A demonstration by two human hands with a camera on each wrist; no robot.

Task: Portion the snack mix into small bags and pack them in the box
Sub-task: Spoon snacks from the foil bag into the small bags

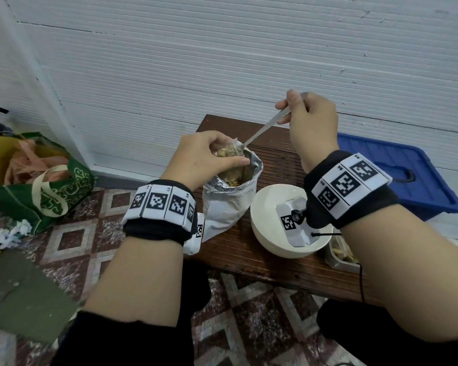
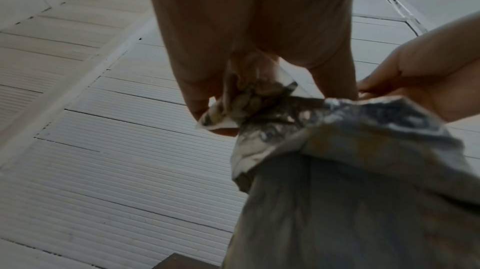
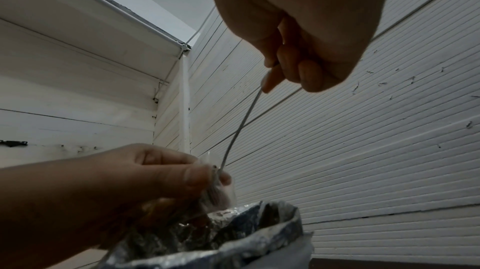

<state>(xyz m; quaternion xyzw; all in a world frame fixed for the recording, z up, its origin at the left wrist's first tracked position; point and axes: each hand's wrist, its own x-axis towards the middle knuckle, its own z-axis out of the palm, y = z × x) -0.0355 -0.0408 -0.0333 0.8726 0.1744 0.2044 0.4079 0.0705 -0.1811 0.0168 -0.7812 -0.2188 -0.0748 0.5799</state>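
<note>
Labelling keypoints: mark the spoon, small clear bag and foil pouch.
spoon (image 1: 265, 127): head view, mid-handle below the right hand.
small clear bag (image 2: 221, 109): left wrist view, lower corner under the fingers.
foil pouch (image 1: 230, 204): head view, outer white wall below the folded rim.

green tote bag (image 1: 45, 180) on tiled floor (image 1: 74, 233) | crumpled paper (image 1: 11, 233) beside it | white ribbed wall (image 1: 222, 62) behind

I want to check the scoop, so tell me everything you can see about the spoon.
The spoon is slim, silvery metal with a long thin handle. The right hand pinches its top end, holding it steeply tilted, bowl down. The bowl dips into the mouth of the small clear bag that the left hand holds above the open foil bag. The bowl is mostly hidden.
</note>
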